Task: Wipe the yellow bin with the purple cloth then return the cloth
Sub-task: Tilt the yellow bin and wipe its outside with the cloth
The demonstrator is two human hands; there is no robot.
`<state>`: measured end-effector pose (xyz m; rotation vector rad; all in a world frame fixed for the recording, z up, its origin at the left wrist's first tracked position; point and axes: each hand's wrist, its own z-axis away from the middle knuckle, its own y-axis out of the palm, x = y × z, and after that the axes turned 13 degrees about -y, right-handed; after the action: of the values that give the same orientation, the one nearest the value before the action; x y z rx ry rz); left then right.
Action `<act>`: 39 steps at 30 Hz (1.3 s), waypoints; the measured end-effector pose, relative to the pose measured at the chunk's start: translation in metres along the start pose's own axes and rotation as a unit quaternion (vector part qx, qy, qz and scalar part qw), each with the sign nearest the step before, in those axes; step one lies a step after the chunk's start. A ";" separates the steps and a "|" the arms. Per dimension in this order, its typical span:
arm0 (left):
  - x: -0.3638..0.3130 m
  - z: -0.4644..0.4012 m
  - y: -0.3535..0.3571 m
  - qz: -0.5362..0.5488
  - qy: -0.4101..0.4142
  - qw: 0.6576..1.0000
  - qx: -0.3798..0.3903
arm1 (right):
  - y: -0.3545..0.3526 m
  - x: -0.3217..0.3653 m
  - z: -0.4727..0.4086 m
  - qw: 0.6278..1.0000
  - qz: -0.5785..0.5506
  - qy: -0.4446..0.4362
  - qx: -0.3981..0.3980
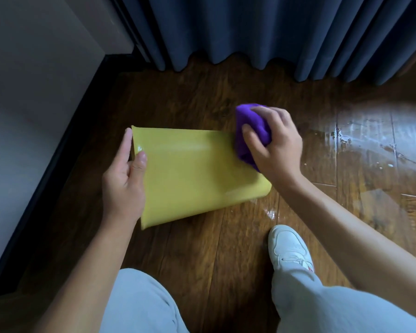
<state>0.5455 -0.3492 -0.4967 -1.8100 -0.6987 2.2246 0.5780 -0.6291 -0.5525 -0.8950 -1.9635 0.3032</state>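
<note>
Here the left hand gripped the yellow bin's left rim — the right hand's fingers clamped the bunched purple cloth against its far right corner.

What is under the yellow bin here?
The yellow bin lies on its side over the wooden floor, steadied by the left hand. The floor directly beneath it is covered, so anything there is unseen.
</note>
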 end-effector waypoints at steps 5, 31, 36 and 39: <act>0.002 -0.012 0.006 0.049 -0.017 0.998 -0.038 | 0.042 0.075 -0.033 0.976 -0.070 -0.194 0.072; 0.016 -0.040 -0.018 0.043 -0.091 0.992 -0.080 | 0.042 -0.035 0.034 0.981 -0.015 0.137 0.137; 0.011 -0.039 -0.013 0.002 -0.058 0.989 -0.139 | 0.030 -0.042 0.058 0.977 -0.074 0.180 0.083; 0.004 -0.034 -0.007 0.030 -0.035 0.990 -0.131 | 0.025 -0.048 0.060 0.972 -0.092 0.211 0.056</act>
<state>0.5764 -0.3333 -0.5021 -1.8968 -1.0066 2.3387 0.5548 -0.6368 -0.6290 -0.6376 -1.6010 0.1022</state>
